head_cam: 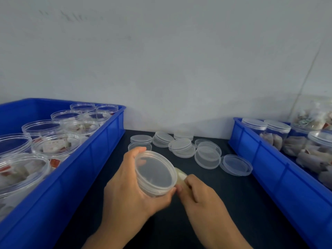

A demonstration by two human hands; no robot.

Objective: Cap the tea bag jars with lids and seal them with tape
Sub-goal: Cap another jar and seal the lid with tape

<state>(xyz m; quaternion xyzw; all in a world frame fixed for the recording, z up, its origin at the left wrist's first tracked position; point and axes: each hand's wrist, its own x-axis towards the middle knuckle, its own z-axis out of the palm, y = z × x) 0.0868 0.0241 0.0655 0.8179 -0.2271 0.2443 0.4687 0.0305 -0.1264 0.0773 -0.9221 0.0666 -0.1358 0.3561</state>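
Head view: left hand (125, 187) grips the lidded jar (155, 174) tilted sideways, exposing its seam; at 3 o'clock, right hand (195, 193) pinches tape (180, 174) against it.

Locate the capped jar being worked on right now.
In the head view, the capped jar is low at centre, tilted, gripped by the left hand over the black table, with the right hand at its side.

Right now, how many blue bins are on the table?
2. One blue bin sits at the left with open jars; the other blue bin sits at the right with capped jars.
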